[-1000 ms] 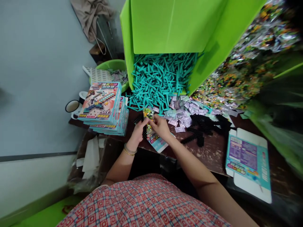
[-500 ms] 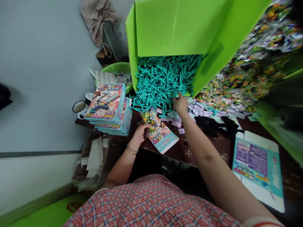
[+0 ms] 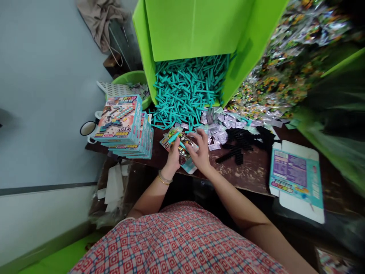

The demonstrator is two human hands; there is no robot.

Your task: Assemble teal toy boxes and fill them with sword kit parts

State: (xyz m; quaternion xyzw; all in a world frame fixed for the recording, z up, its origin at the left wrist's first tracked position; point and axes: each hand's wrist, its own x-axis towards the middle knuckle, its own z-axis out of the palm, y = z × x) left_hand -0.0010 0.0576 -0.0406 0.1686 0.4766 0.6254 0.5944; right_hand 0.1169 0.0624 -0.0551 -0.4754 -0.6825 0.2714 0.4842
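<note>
Hands (image 3: 188,152) over bead packet (image 3: 182,146), fingers closed on it, contents blurred, box beneath half hidden.

We record one person, seen from above. Garment: a short-sleeved top in a red check crossed with blue and white lines; we cannot make out the hem or collar. Both forearms bare. Left hand (image 3: 173,158): thin gold-coloured bangles at the wrist, two as far as we can tell. Right hand (image 3: 201,152): nothing worn that we can see.
</note>
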